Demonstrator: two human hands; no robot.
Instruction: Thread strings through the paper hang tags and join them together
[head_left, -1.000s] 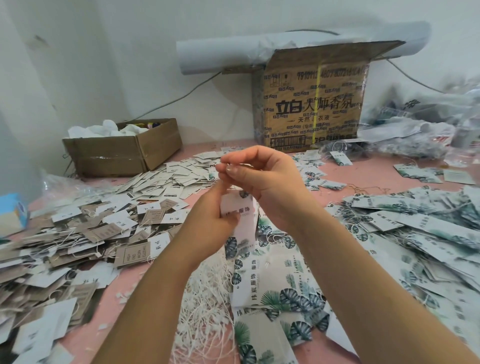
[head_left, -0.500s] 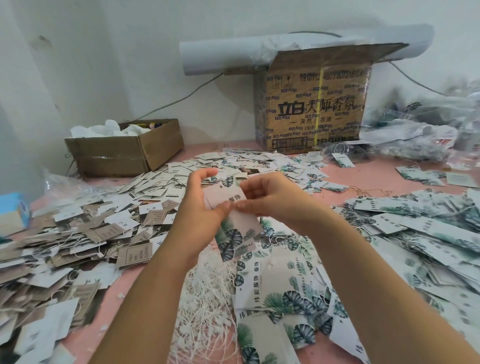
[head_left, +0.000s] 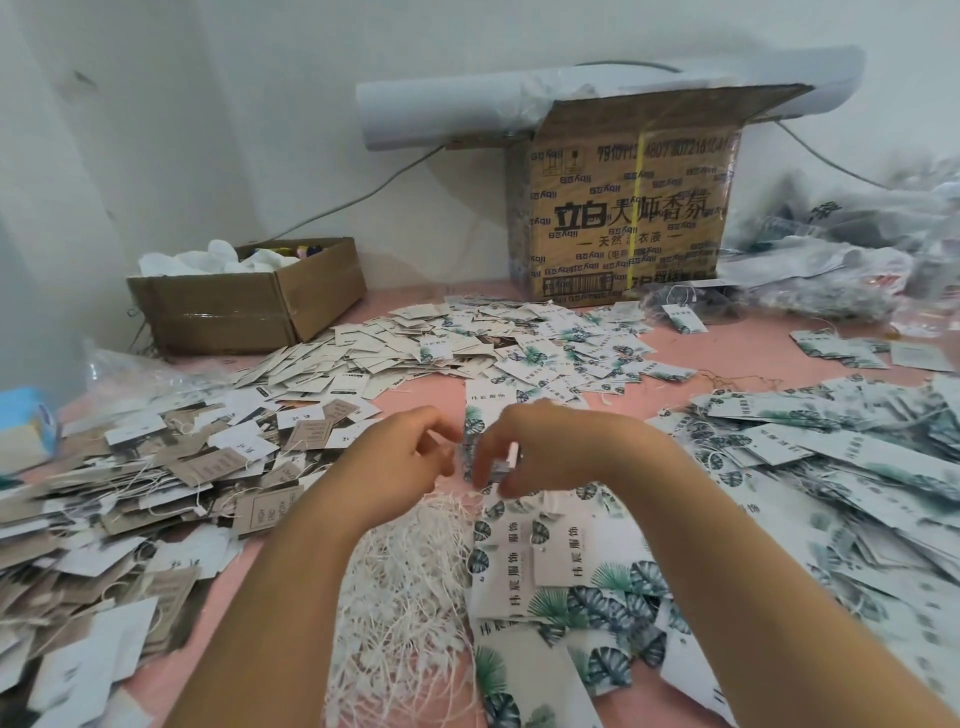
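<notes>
Right hand: fingers curled, pinching the near end of one leaf-print tag. Left hand: fingers curled at the tag's left edge; motion blur, can't tell if it actually grips tag or string. Tag sits between both hands, just above the table, far end pointing away, printed side up.

Strings: loose white heap directly below the hands. Just right of it, a heap of leaf tags; more spread out far right. Brown and white tags piled left, a mixed pile beyond the hands.

At the wall: printed carton with a paper roll behind it, low open box to the left.
</notes>
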